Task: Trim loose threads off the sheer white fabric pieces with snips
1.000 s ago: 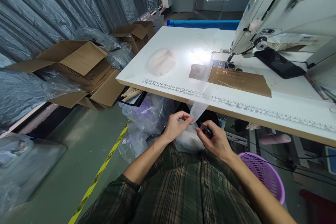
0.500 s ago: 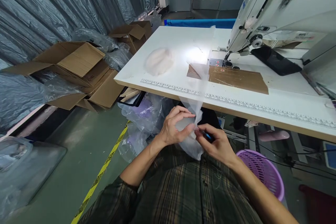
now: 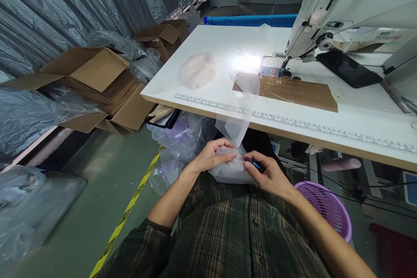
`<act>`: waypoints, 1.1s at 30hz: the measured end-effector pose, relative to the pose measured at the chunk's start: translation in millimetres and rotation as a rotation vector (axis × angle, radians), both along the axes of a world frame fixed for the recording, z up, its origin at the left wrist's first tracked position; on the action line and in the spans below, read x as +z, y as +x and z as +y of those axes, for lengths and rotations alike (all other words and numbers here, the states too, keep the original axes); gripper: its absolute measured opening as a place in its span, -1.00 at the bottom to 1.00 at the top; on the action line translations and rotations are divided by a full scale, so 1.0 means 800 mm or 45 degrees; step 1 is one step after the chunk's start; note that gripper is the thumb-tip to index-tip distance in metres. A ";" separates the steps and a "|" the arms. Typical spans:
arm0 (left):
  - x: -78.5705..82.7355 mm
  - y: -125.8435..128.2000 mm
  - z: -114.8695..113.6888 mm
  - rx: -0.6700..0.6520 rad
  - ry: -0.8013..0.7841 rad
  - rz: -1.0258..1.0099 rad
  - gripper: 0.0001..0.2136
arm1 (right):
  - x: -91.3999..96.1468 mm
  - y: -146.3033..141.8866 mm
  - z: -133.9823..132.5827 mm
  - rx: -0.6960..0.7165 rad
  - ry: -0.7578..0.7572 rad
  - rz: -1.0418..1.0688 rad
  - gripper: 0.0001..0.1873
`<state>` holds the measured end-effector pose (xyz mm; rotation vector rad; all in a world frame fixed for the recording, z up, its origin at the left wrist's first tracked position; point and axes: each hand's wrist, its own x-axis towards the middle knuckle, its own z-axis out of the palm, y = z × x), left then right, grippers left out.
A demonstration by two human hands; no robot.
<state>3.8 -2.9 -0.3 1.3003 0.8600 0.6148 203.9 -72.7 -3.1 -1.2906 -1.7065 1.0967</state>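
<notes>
Sheer white fabric (image 3: pixel 233 173) lies bunched over my lap, and a strip of it runs up over the table's front edge. My left hand (image 3: pixel 215 155) pinches this fabric between thumb and fingers. Just to the right, my right hand (image 3: pixel 269 173) is closed on a small blue tool (image 3: pixel 258 166) with a thin dark tip. The tip points at the fabric near my left fingertips; whether it touches cannot be made out. Most of the tool is hidden by my fingers.
A white sewing machine (image 3: pixel 325 30) stands on the table (image 3: pixel 156 91), with brown card (image 3: pixel 299 91) below its needle. A black phone-like slab (image 3: pixel 348 69) lies beside it. A round pale fabric piece (image 3: pixel 197 71) is at left. Cardboard boxes (image 3: pixel 100 74) and a purple basket (image 3: pixel 325 208) flank me.
My left hand has shifted slightly left and the hands have parted a little. The fabric has spread wider across my lap, and the strip at the table edge has turned and slackened.
</notes>
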 end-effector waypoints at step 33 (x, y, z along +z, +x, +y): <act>-0.007 -0.005 0.000 0.082 -0.102 -0.075 -0.71 | -0.015 -0.016 0.042 -0.020 0.109 -0.168 -0.54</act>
